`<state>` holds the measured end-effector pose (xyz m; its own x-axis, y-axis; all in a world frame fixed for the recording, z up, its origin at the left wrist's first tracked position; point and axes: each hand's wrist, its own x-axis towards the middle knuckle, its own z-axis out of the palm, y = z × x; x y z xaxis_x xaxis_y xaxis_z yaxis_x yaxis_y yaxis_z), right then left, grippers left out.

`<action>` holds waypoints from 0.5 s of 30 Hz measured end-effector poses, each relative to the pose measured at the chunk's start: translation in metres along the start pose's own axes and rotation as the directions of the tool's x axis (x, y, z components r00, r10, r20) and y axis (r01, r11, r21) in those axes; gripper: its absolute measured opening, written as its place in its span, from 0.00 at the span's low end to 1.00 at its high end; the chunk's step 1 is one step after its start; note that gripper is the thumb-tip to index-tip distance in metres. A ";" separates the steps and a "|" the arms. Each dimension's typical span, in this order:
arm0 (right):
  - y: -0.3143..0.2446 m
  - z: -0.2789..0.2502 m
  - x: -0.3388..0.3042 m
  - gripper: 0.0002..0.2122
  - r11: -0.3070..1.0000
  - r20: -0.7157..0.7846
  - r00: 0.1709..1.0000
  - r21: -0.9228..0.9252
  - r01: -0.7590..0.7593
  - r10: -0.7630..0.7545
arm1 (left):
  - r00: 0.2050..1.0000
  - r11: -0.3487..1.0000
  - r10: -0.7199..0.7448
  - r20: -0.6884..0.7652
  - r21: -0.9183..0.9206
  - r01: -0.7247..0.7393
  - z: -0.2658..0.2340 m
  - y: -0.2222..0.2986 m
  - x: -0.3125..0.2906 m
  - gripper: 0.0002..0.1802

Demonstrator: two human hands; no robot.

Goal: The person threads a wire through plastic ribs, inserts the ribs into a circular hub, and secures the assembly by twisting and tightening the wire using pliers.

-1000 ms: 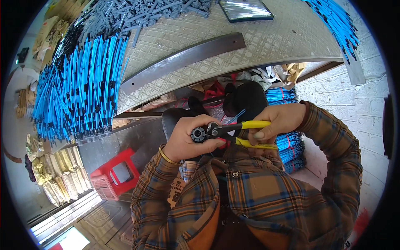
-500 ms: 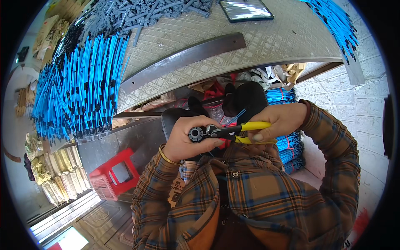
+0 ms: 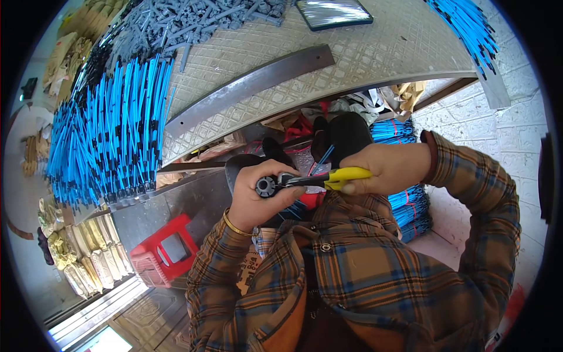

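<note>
My left hand [image 3: 253,198] is closed around a dark round part with a notched rim [image 3: 266,186], its ringed end turned up. My right hand [image 3: 375,168] grips the yellow handles of a pair of pliers [image 3: 335,176], which are squeezed close together. The dark jaws of the pliers point left and reach the metal piece beside the round part, near my left thumb. What exactly the jaws bite on is too small to make out. Thin blue cables [image 3: 322,159] show behind the pliers, above my lap.
Ahead stands a workbench [image 3: 375,58] with a long metal bar [image 3: 252,82], a heap of grey plastic parts [image 3: 193,23] and a tray of thin wires [image 3: 334,13]. Blue cables [image 3: 117,129] fill its left end. A red stool [image 3: 167,249] is at lower left; bundled blue cables [image 3: 410,205] are stacked at right.
The pliers' handles have come together from a wider spread. Both hands have shifted slightly left with the round part and the pliers, and the view has moved a little.
</note>
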<state>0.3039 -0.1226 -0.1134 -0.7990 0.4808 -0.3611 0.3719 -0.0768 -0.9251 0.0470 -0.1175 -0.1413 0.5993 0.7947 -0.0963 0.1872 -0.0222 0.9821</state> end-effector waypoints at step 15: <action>0.031 0.043 0.049 0.12 0.858 -0.450 0.848 -0.513 0.013 -0.282 | 0.962 0.903 0.110 -0.251 -0.378 -0.202 -0.019 -0.028 -0.003 0.33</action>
<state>0.2558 -0.1386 -0.1653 -0.5693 0.8221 0.0073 0.5515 0.3885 -0.7382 0.0253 -0.1076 -0.1655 0.4019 0.9140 0.0563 -0.2465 0.0487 0.9679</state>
